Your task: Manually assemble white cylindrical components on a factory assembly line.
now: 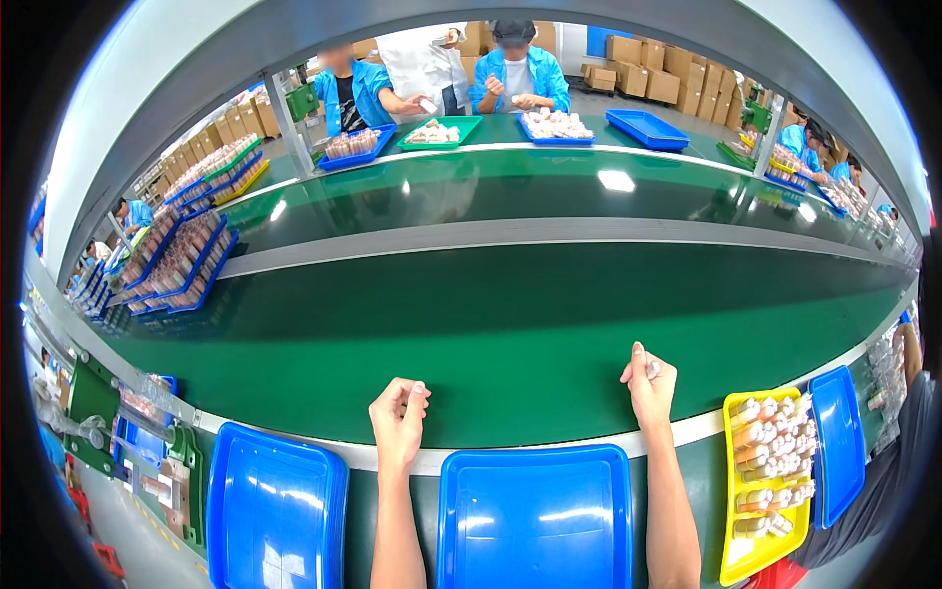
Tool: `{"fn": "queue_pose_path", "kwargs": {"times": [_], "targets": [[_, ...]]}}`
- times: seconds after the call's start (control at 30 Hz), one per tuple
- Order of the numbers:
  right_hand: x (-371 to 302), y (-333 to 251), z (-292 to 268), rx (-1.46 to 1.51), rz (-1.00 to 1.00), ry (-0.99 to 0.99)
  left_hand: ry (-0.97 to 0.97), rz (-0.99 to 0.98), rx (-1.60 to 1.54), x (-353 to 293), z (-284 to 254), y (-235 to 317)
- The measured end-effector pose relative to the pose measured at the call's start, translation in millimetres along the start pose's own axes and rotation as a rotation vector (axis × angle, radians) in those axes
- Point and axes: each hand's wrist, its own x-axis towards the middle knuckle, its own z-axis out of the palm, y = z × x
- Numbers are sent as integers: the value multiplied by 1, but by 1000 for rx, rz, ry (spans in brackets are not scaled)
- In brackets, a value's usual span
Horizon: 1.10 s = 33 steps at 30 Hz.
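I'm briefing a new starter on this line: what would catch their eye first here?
The wide green conveyor belt fills the middle, with the person's left hand and right hand raised over its near edge. Below them sit blue trays, and at the right a yellow tray packed with small cylinders.

long green conveyor belt [510,334] with pale metal rails, ceiling lights glinting on it, stacked cardboard boxes [648,69] behind, grey floor [128,530]

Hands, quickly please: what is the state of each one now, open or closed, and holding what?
Left hand: fingers curled closed over the green belt; nothing visible in it.
Right hand: closed, pinching a small pale item, too small to identify.
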Motion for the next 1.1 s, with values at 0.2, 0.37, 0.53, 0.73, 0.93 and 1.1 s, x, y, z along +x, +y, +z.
{"fn": "queue_pose_path", "kwargs": {"times": [0.2, 0.37, 0.53, 0.73, 0.93, 1.1], "targets": [[1, 2, 0, 18, -4, -4, 26, 176, -1, 1, 2, -2], [1, 3, 0, 8, -15, 1, -8, 218, 92, 3, -5, -12], [1, 3, 1, 8, 2, -1, -10, 402, 139, 4, -2, -10], [0, 1, 0, -2, 7, 4, -56, 116, 60, -1, -5, -4], [0, -2, 1, 27, 7, -10, -23, 77, 34, 0, -5, -6], [0, 1, 0, 26, 0, -9, -27, 65, 26, 0, -3, -3]]}}
